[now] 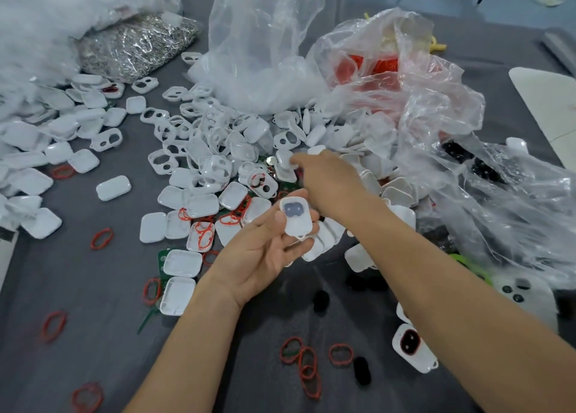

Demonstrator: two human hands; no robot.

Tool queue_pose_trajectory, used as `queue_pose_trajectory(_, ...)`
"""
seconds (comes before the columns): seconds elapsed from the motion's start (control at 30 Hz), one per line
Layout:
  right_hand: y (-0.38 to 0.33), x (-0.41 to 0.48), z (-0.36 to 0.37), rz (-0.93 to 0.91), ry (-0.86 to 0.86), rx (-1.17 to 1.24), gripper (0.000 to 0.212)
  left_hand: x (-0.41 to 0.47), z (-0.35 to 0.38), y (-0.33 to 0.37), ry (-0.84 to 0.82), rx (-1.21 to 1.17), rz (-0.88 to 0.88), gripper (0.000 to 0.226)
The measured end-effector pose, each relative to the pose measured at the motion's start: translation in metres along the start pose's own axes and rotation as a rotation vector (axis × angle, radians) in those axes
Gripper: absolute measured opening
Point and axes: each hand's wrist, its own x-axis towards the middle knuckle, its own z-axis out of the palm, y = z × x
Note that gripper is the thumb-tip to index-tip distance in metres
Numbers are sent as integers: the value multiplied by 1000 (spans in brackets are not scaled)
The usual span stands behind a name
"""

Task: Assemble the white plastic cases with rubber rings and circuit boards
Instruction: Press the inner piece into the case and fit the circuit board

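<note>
Far left: a heap of white case halves (37, 151) lies on the grey table (93, 288), and a bag of silver metal rings (140, 45) sits at its far side.
Near left: loose red rubber rings (101, 238) lie scattered on the table, apart from one another.
Left of centre: two white shells lie side by side, the far one on top of a green circuit board (162, 256).
Left hand (258, 256): palm up near the centre, thumb and fingers curled round a white case (296, 216) whose face shows a grey button pad; it is held above the table at the near edge of the centre pile (212, 163).
Right hand (327, 182): stretched past the held case into the centre pile, fingertips at a white piece; blurred, so I cannot tell whether it grips.
Far centre: a clear plastic bag (265, 38) stands crumpled.
Right: a second crumpled bag (389, 69) holds red parts.
Near right: black rubber pads (361, 370) and more red rings lie on the table.
</note>
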Motion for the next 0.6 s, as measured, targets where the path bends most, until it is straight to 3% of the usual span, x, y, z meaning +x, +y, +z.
queue_pose_trajectory(0.27,4,-12,-10,105,127,-59,33,0,-3,-1,-27,-6,-4,69)
queue_pose_trajectory(0.37,5,-22,-8,93,246,48,32,1,-3,-2,-31,-5,-6,74)
queue_pose_trajectory(0.5,-10,-21,-3,28,91,177,24,0,-4,-1,-49,-18,6,83)
queue_pose_trajectory(0.6,-18,-8,2,25,2,161,18,-2,-5,0,-79,-57,25,73)
